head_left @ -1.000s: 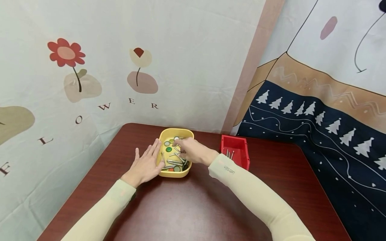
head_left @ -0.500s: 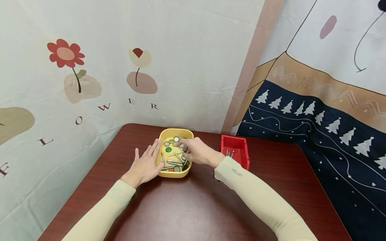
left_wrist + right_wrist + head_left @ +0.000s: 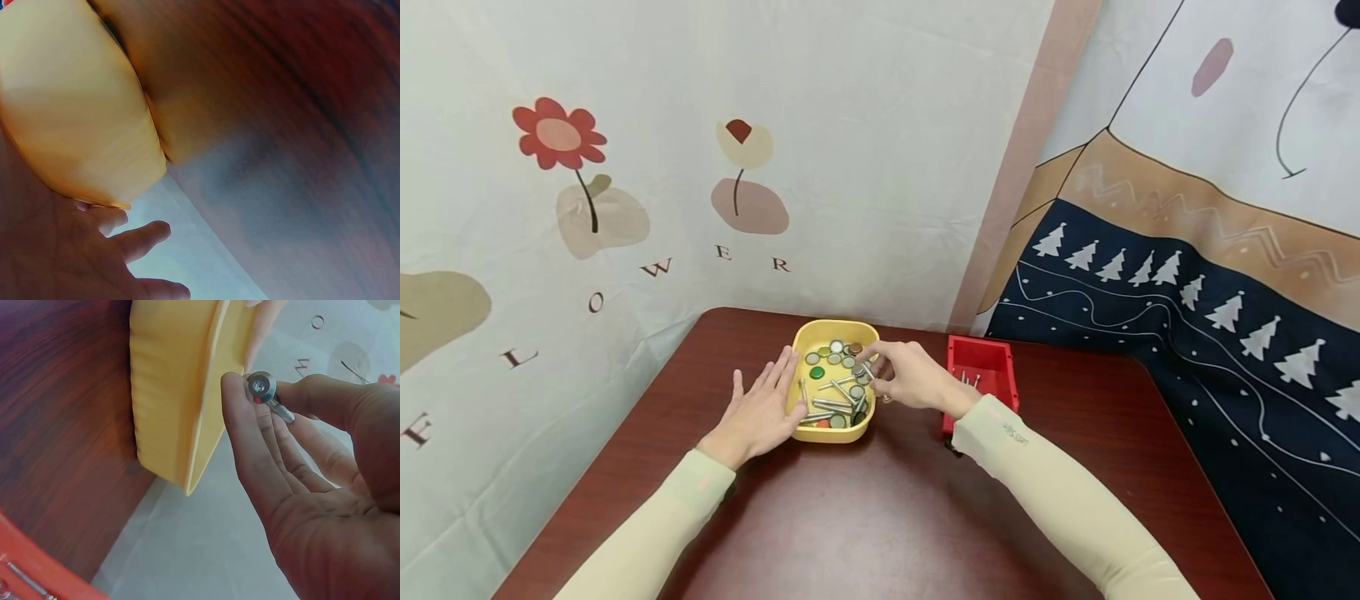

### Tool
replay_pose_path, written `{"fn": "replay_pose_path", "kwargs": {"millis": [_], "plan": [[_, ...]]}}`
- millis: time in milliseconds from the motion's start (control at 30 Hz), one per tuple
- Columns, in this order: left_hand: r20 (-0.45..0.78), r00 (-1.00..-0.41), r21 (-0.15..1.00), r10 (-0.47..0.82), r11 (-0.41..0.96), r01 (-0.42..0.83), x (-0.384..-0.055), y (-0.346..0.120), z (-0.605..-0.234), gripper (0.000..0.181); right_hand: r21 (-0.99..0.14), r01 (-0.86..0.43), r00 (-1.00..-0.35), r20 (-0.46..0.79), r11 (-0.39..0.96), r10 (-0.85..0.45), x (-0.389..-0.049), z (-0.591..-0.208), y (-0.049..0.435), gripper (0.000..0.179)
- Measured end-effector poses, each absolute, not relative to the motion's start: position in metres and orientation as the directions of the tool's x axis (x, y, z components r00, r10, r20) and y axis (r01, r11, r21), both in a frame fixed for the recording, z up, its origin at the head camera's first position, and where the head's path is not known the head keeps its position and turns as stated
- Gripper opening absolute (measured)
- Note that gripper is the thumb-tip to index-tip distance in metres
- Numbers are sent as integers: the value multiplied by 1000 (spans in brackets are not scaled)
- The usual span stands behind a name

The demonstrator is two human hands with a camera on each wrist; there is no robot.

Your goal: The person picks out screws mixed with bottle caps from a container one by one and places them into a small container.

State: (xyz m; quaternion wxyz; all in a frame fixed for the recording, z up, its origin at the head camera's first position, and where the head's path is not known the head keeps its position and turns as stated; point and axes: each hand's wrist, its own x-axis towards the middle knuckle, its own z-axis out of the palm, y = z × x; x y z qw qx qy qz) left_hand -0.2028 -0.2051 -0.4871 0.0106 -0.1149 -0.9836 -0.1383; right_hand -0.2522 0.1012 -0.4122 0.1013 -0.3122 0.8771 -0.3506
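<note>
My right hand (image 3: 917, 379) pinches a silver screw (image 3: 261, 387) between thumb and fingertips, above the right rim of a yellow tub (image 3: 806, 332). The screw's round head faces the right wrist camera, and its short shaft shows behind. My left hand (image 3: 756, 417) lies along the tub's left side with straight fingers, its thumb over the near left rim. In the left wrist view, the palm is against the tub's outer wall (image 3: 75, 94). Inside the tub are several bottle caps, including a green cap (image 3: 817, 372), and several long silver screws (image 3: 832, 406) toward the near end.
A red bin (image 3: 1000, 367) stands to the right of the tub, partly behind the right forearm, with several thin silver screws (image 3: 976, 381) in it. Both containers are near the far edge of a dark red-brown table (image 3: 850, 517). A printed cloth (image 3: 880, 167) hangs behind.
My right hand has drawn back to the right, from over the tub's middle to its right rim, with the screw now showing in its fingers. The left hand stays in place.
</note>
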Motion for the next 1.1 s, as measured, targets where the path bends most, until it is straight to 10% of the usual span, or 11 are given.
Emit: {"fn": "replay_pose_path", "kwargs": {"millis": [1100], "plan": [[55,-971,259,233,936,239,-202,-205,-485,89,-851,-218,-883,-37,479,-468,-260,-420,183,42]]}}
